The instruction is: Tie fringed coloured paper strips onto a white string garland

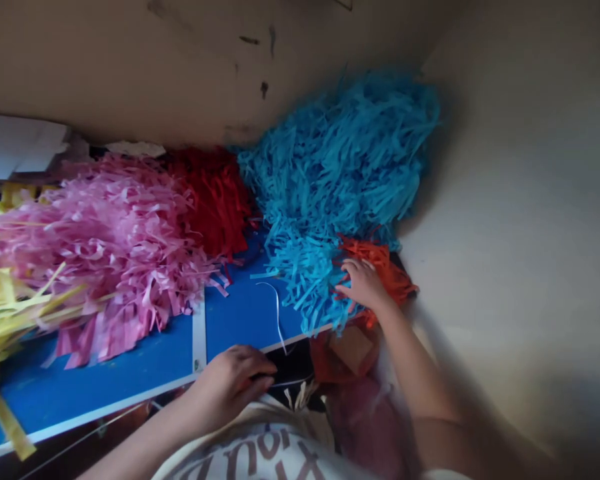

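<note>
My right hand (364,283) reaches to where the blue shredded strips meet the orange strips (393,273), with thumb and fingers apart and fingertips touching the strips. The large blue heap of strips (345,153) rises behind it against the wall. My left hand (240,373) is at the table's front edge, low and close to my body, its fingers curled and pressed together. Whatever may be between them is hidden. A thin white ribbon (279,310) lies on the blue table (235,310), its lower end near my left hand.
Pink strips (125,233) cover the table's left half, with yellow strips (5,313) hanging over the front edge. Red strips (215,200) lie between pink and blue. White sheets (23,147) are stacked at the far left. Walls (520,213) bound the back and right.
</note>
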### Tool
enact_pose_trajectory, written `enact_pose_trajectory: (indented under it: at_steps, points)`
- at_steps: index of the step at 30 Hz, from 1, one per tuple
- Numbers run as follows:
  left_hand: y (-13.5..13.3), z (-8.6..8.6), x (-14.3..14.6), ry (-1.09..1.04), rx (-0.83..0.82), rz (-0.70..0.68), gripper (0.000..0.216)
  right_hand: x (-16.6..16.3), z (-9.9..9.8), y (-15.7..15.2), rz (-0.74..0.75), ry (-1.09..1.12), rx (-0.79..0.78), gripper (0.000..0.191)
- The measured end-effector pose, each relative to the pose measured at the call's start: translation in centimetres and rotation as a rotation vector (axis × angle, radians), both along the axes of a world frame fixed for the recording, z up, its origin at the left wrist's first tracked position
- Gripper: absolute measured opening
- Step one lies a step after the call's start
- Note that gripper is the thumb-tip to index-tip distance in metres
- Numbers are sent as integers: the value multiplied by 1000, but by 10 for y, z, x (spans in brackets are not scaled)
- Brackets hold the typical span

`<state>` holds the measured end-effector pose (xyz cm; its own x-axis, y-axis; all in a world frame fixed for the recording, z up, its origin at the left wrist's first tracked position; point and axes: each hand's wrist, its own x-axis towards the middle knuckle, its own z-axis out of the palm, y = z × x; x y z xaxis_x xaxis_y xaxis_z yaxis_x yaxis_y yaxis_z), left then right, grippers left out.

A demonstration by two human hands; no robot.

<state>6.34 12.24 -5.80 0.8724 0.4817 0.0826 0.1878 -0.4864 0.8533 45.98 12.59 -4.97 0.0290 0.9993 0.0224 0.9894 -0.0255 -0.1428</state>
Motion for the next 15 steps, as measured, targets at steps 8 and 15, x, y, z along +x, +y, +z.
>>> enact_pose_trajectory:
  at_steps: [8, 15]
  points:
    - [7, 25, 127, -59, 161, -227, 18, -3, -5, -6, -6, -39, 79, 19]
    - [76, 9, 221, 61, 313, 76, 17, 30, 10, 6, -220, 301, 269, 31]
